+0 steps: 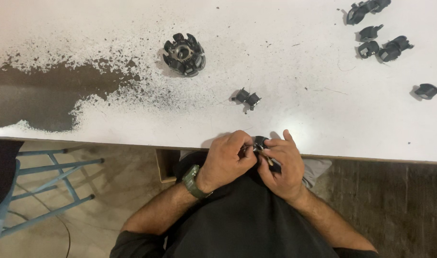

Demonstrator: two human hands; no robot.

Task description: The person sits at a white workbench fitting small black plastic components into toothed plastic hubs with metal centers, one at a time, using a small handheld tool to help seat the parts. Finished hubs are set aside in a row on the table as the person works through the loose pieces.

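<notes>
Across the top of the view runs our white table, its paint worn away to a dark patch on the left with speckles spreading from it. Near that patch sits a round black stator with a metal centre. A small black clip lies alone toward the middle, and a scatter of similar black parts lies at the far right corner. Below the table edge we see a tiled floor and a blue stool frame on the left.

Our hands meet just at the near edge of the table, in front of our dark shirt. Our left hand, a green watch on its wrist, is curled with fingertips pinching a small black part. Our right hand closes on the same part from the other side, thumb up, so both grip it together, knuckles nearly touching. A thin metal piece shows between the fingers; we cannot tell what it is.
</notes>
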